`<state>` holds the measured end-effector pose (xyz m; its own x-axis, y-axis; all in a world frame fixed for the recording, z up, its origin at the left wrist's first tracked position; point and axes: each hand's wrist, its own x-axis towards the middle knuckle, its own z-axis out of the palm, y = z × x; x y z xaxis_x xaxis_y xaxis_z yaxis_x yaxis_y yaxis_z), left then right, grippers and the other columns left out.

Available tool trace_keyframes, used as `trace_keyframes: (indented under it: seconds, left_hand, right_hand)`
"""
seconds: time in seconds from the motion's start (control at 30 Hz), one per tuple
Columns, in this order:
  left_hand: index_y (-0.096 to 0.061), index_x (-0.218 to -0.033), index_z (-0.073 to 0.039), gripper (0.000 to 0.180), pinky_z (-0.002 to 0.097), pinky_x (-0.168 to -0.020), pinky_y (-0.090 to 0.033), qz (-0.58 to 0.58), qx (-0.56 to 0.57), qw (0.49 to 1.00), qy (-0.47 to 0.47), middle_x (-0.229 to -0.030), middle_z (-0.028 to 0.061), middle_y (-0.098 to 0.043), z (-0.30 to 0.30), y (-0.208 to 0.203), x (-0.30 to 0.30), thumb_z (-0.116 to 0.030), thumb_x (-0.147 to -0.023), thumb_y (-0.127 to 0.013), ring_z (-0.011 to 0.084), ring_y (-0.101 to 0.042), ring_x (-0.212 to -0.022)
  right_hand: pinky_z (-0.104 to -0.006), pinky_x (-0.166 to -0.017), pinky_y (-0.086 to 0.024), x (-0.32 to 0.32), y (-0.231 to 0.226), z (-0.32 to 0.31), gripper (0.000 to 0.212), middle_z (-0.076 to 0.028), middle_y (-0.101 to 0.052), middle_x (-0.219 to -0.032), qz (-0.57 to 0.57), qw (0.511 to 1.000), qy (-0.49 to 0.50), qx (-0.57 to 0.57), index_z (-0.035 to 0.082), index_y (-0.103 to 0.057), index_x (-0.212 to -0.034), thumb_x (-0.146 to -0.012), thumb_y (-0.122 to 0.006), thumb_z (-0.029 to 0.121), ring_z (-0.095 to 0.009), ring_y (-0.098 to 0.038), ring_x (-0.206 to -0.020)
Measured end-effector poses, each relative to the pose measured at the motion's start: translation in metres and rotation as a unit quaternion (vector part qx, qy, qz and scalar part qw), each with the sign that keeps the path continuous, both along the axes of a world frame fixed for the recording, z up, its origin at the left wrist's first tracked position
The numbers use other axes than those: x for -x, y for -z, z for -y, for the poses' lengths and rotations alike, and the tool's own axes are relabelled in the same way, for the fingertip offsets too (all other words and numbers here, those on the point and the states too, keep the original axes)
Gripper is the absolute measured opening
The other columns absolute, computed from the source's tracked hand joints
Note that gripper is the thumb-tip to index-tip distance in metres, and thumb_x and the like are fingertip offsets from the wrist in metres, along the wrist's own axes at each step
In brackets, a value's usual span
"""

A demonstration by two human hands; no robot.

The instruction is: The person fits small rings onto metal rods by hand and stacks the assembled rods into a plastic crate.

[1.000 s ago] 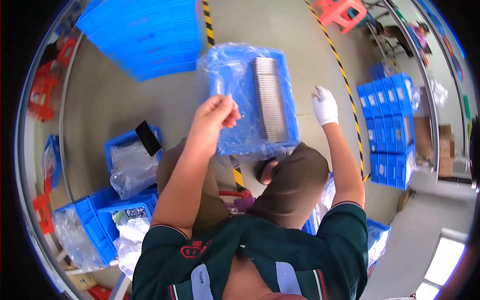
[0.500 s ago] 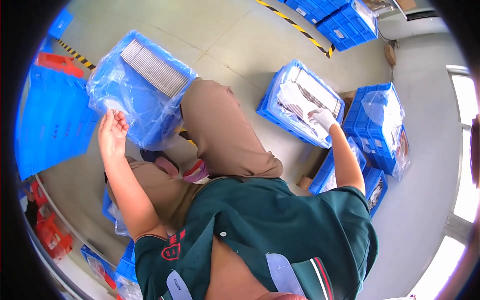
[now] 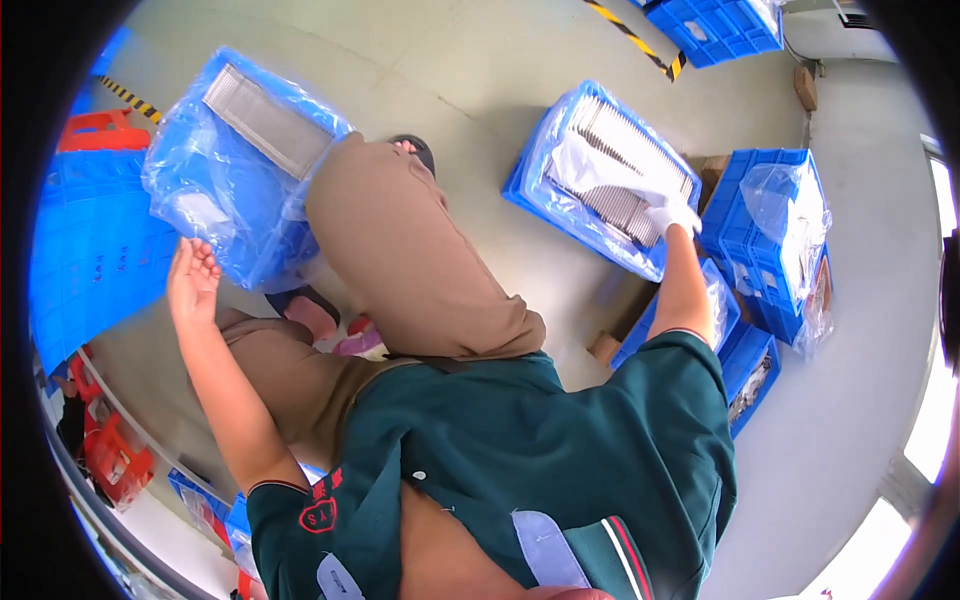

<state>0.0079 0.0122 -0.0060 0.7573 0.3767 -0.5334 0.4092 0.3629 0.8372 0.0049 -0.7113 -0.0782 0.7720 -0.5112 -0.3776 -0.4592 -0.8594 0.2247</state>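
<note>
My right hand, in a white glove, is at the near right corner of a blue crate lined with clear plastic. Its fingers are closed on the edge of a thin white sheet, which stretches across the crate. Rows of thin, light metal-looking pieces show on both sides of the sheet. My bare left hand is raised palm up, fingers loosely bent and nothing visible in them. It is nearest to a second blue crate, covered in clear plastic film and holding one long row of similar pieces.
Stacked blue crates with plastic bags stand at the right by the wall. More blue crates rise at the left, a red-orange container on top. My bent knee comes between the two lined crates. Black-and-yellow tape marks the floor.
My right hand has moved slightly right and nearer, drawing the white sheet toward the crate's right corner, so more pieces show below it. My left hand has moved slightly down and left.
</note>
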Motion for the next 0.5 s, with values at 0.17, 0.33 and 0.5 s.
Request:
trace_keyframes:
  seconds: [0.17,0.33,0.5]
  left_hand:
    - [-0.053,-0.087,-0.007,0.023,0.0230,-0.059,-0.039,-0.003,-0.006,1.000,0.009,-0.077,0.0019,-0.054,-0.001,0.012,-0.012,-0.030,-0.085,-0.056,0.0103,-0.048,-0.068]
    - [-0.053,-0.087,-0.008,0.023,0.0228,-0.060,-0.038,-0.020,-0.038,0.999,-0.005,-0.077,0.0015,-0.054,-0.009,0.004,0.003,-0.031,-0.085,-0.055,0.0103,-0.048,-0.068]
    - [-0.053,-0.086,-0.009,0.021,0.0228,-0.059,-0.039,-0.069,-0.045,0.996,-0.015,-0.076,0.0013,-0.054,-0.004,0.014,0.001,-0.030,-0.086,-0.054,0.0102,-0.048,-0.068]
  right_hand:
    - [-0.0369,-0.086,-0.042,0.012,0.090,0.128,0.048,-0.014,-0.058,-0.102,0.042,0.997,-0.059,-0.022,0.010,-0.054,-0.110,-0.069,-0.062,0.034,-0.027,-0.054,-0.099]
    - [-0.0384,-0.089,-0.042,0.003,0.102,0.056,0.055,-0.009,-0.054,-0.115,-0.108,0.961,0.246,-0.064,0.012,-0.042,-0.124,-0.075,-0.059,0.031,-0.024,-0.049,-0.109]
    - [-0.0333,-0.096,-0.035,0.025,0.158,0.073,0.046,-0.011,-0.047,-0.124,-0.044,0.991,-0.045,-0.115,0.012,-0.048,-0.122,-0.078,-0.055,0.022,-0.027,-0.044,-0.114]
